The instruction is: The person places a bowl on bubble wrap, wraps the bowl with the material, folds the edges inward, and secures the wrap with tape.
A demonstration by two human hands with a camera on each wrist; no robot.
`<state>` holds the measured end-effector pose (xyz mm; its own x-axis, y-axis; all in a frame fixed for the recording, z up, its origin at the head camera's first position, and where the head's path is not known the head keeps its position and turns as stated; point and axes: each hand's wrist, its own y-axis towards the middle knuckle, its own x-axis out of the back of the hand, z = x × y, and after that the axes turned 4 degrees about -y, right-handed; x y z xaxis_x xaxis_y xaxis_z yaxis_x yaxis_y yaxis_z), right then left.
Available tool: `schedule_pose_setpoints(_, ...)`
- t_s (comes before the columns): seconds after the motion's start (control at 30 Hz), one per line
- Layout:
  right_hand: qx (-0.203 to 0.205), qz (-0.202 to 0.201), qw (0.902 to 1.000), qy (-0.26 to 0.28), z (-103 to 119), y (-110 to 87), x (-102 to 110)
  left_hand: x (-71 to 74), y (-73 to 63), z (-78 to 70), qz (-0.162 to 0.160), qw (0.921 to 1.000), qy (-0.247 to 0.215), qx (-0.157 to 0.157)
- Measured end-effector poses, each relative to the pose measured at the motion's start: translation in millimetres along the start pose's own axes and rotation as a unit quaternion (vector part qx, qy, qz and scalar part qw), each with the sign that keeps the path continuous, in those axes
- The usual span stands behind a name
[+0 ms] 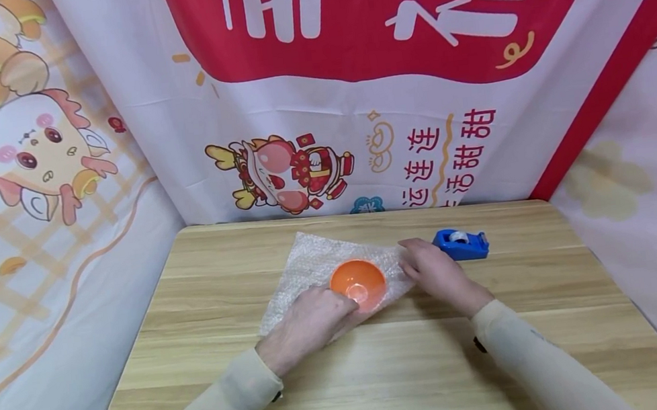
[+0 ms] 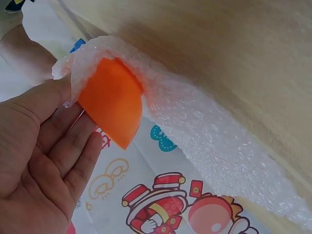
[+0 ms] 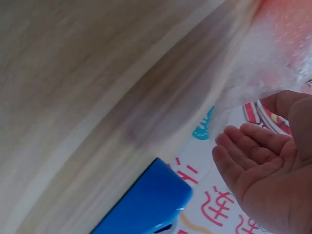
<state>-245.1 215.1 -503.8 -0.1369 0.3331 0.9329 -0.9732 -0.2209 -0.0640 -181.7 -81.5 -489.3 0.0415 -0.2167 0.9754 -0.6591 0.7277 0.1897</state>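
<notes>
An orange bowl [image 1: 358, 285] stands upright on a sheet of bubble wrap [image 1: 304, 262]. My left hand [image 1: 315, 315] is at the bowl's near left side, pinching a raised edge of the wrap. In the left wrist view that wrap edge [image 2: 80, 66] curls up against the bowl's orange outer wall [image 2: 113, 105], and the index fingertip is hidden. Over at the wrap's right corner is my right hand [image 1: 436, 274], its fingers relaxed. The right wrist view has the thumb and fingertips [image 3: 222, 151] touching the wrap [image 3: 253, 73], with the other fingers loosely bent.
A blue tape dispenser [image 1: 461, 245] with a roll of tape sits just beyond the right hand, near the back of the wooden table [image 1: 386, 388]. Printed cloth hangings [image 1: 153, 110] enclose the table at the back and on both sides.
</notes>
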Motion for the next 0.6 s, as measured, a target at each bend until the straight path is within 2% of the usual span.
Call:
schedule_pose_setpoints(0.2, -0.043, 0.044, 0.9979, 0.017, -6.0, 7.2, -1.8, 4.5, -2.7, 0.8, 0.018, 0.9998, -0.004, -0.003)
schedule_pose_setpoints(0.3, -0.055, 0.053, 0.9969, 0.019, -6.3, 7.9, -2.6, 5.6, -3.2, 2.0, 0.024, 0.9997, 0.002, -0.006)
schedule_pose_setpoints(0.6, -0.066, 0.022, 0.9940, 0.084, -4.6, 5.7, 0.3, 6.0, -5.2, 4.8, 0.027, 0.9990, 0.033, -0.013)
